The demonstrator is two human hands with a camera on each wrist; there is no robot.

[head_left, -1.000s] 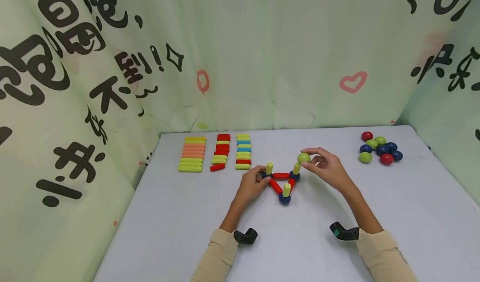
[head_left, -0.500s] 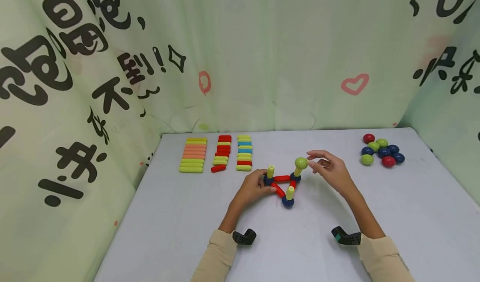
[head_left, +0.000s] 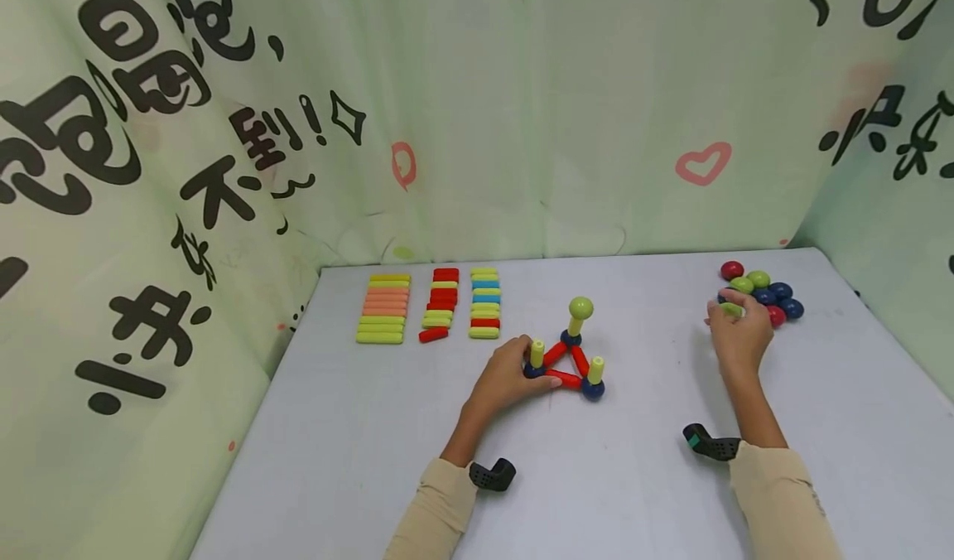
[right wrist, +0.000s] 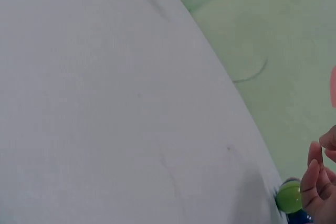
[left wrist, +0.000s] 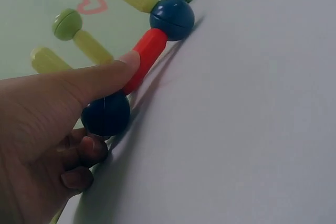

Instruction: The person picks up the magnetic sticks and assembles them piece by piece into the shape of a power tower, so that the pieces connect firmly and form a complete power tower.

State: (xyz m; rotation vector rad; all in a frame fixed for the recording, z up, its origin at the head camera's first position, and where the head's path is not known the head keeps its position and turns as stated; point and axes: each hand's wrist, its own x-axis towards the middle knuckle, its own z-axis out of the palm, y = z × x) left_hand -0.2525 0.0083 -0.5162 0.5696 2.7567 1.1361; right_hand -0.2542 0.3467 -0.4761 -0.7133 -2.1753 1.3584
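Note:
My left hand [head_left: 510, 374] grips one corner of a triangular frame of blue balls and red rods [head_left: 579, 360]. In the left wrist view its thumb lies along a red rod [left wrist: 149, 51] and its fingers are by a blue ball [left wrist: 106, 115]. Yellow-green rods [head_left: 595, 369] rise from the corners; the back one carries a green ball [head_left: 580, 308] on top. My right hand [head_left: 741, 332] is over the ball group at the right, thumb and index finger parted about a loose green ball [head_left: 732, 309]. The right wrist view shows that ball [right wrist: 289, 196] beside the fingers.
Three columns of short rods lie at the back left: yellow, orange and green [head_left: 385, 301], red and green [head_left: 443, 295], and a mixed one with blue [head_left: 486, 299]. Red [head_left: 732, 270], green and dark blue balls [head_left: 792, 308] lie at the right. A printed curtain [head_left: 537, 113] hangs behind the table.
My right hand has let go of the green ball now topping a rod and moved right to the loose balls. My left hand has turned the frame, bringing that ball to the back corner.

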